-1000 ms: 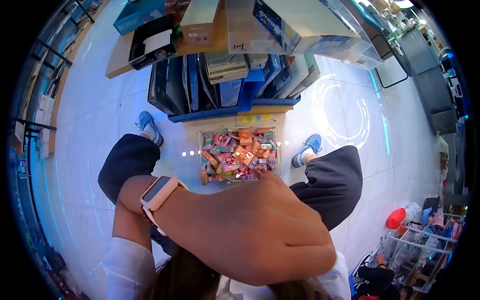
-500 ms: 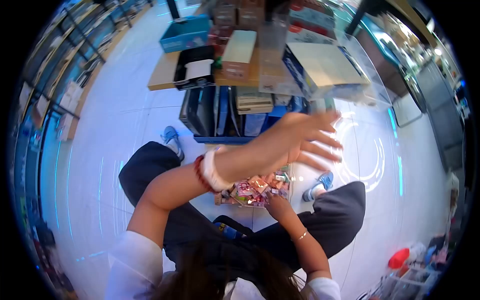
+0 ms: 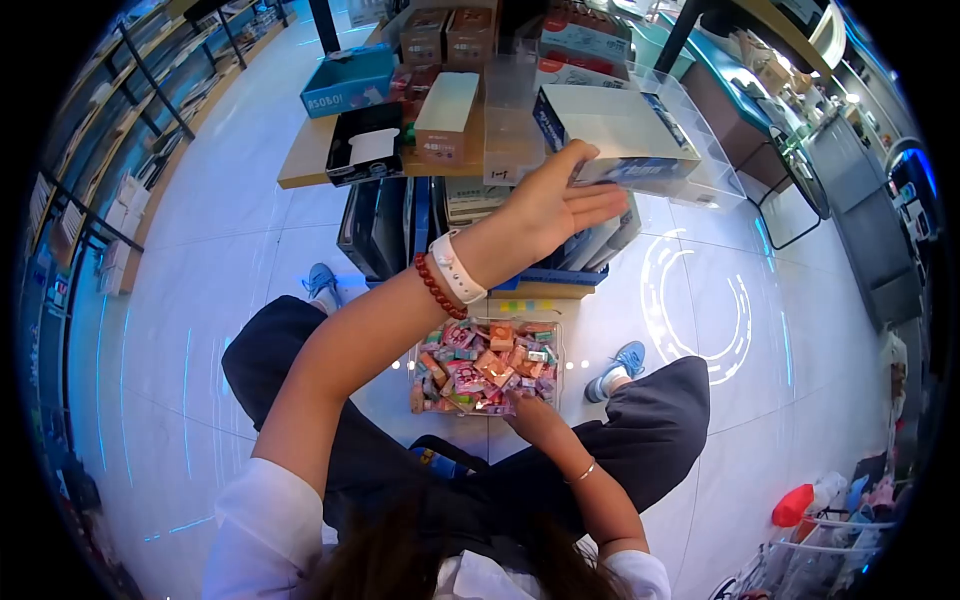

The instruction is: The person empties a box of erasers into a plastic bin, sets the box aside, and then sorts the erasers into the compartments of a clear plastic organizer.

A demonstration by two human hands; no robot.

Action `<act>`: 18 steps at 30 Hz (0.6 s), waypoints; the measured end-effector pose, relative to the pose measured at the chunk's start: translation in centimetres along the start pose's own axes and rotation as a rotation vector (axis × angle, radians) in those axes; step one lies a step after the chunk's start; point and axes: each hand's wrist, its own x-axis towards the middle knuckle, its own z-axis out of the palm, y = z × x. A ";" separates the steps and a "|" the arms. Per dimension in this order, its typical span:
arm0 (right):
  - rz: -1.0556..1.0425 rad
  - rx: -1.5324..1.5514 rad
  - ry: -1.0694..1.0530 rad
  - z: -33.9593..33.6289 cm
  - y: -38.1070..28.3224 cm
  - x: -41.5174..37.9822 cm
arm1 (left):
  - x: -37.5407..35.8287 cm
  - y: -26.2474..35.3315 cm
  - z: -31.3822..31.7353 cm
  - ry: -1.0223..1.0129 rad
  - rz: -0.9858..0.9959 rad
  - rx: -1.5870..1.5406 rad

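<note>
Packets [image 3: 494, 368] fill the tray [image 3: 560, 352] beneath the right hand [image 3: 534, 418], its grip hidden; the left hand [image 3: 545, 212] is open, seemingly empty.

The left hand [image 3: 548, 212] is raised, open, over the front of a pale box [image 3: 625, 120] in a clear bin [image 3: 712, 180], contact unclear, while the right hand [image 3: 534, 418] is at the near edge of a clear tray [image 3: 561, 372] of small colourful packets [image 3: 492, 368] between two blue shoes [image 3: 627, 358].

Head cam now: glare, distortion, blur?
Head view: fisheye with black corners, shelving bowing at left; blue streaks and a bright ring pattern on the glossy floor, white spots beside the clear tray. Left hand fairly sharp, outer edges softer.
</note>
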 end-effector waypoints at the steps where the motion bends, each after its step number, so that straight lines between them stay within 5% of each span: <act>1: -0.002 0.008 0.004 0.3 0.3 0.3 | -0.4 -0.1 0.1 -0.023 0.026 0.020; 12: 0.039 0.012 -0.021 0.4 0.0 0.0 | -16.4 -0.4 -3.2 -0.001 0.136 0.057; 14: 0.039 0.088 -0.015 -0.8 -0.9 -0.3 | -20.6 0.4 -6.0 -0.094 0.386 -0.069; 18: -0.031 0.056 -0.116 1.0 0.4 0.4 | -25.5 3.8 -7.9 0.405 0.809 0.144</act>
